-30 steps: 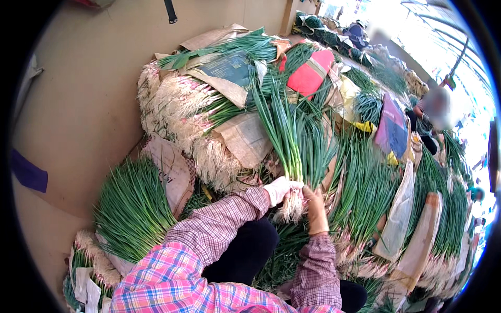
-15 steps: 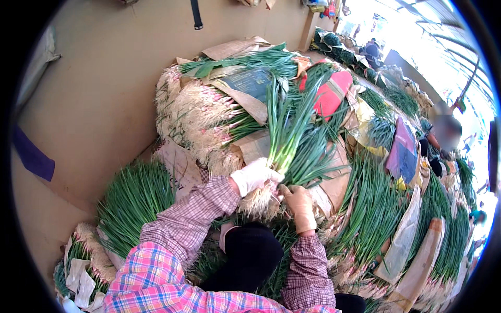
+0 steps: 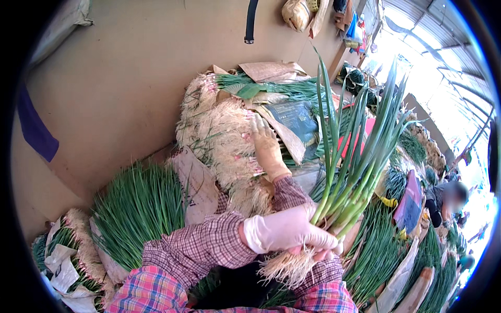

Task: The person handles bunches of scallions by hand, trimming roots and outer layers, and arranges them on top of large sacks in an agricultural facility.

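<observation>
My left hand (image 3: 292, 229), in a white glove, grips a bunch of spring onions (image 3: 347, 203) just above the roots. Its long green leaves fan up and to the right, while the pale roots (image 3: 289, 265) hang below my fingers. Past it reaches my right hand (image 3: 267, 146) in a yellowish glove, the forearm partly hidden behind the left one. Its fingers are stretched out flat against the root ends of a big stacked heap of spring onions (image 3: 219, 130). A blue sheet (image 3: 295, 122) and brown paper (image 3: 274, 72) lie on that heap.
More spring onions (image 3: 138, 208) stand at the left, beside a printed pale sack (image 3: 195, 180). Rows of them (image 3: 365, 250) lie at the right, split by sacking. A tan wall (image 3: 120, 78) rises at the far left. Another person (image 3: 443, 198) sits at the far right.
My left hand has brought the bunch closer and to the right. My right hand has left the bunch's roots and moved forward onto the heap. The view has shifted too.
</observation>
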The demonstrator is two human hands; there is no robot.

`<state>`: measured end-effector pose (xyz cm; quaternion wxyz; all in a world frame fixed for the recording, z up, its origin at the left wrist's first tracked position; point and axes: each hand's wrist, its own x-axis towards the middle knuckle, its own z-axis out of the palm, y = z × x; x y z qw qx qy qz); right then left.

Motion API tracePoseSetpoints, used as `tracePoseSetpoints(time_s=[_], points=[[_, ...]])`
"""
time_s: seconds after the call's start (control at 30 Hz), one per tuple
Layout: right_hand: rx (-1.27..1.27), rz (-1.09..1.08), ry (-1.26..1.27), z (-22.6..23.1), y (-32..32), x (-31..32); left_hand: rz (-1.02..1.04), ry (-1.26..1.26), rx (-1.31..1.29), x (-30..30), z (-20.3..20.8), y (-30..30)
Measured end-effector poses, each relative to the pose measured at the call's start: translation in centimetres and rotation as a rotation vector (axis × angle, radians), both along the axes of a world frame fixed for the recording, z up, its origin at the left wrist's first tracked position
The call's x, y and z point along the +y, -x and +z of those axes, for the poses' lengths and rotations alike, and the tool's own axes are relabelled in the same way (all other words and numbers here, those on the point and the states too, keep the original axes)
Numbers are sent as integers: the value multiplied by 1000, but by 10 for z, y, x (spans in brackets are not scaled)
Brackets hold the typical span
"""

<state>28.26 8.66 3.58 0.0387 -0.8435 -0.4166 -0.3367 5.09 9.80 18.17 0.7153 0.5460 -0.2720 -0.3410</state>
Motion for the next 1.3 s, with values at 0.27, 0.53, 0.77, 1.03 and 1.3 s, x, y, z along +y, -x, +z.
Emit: tracePoseSetpoints(time_s=[0.27,0.53,0.77,1.03,1.3], points=[[146,-42,378,34,-12,1,99,258,65,44,-18,-16],[22,139,572,18,90,-167,481,196,51,78,-58,-46],[314,-120,456,-18,157,-214,650,65,188,32,-172,-79],[1160,-537,-1083,-47,122,-249,757,-110,144,-22,-222,-93],[1051,-795,-861,-59,113,-166,677,-114,287,-17,-221,-107]])
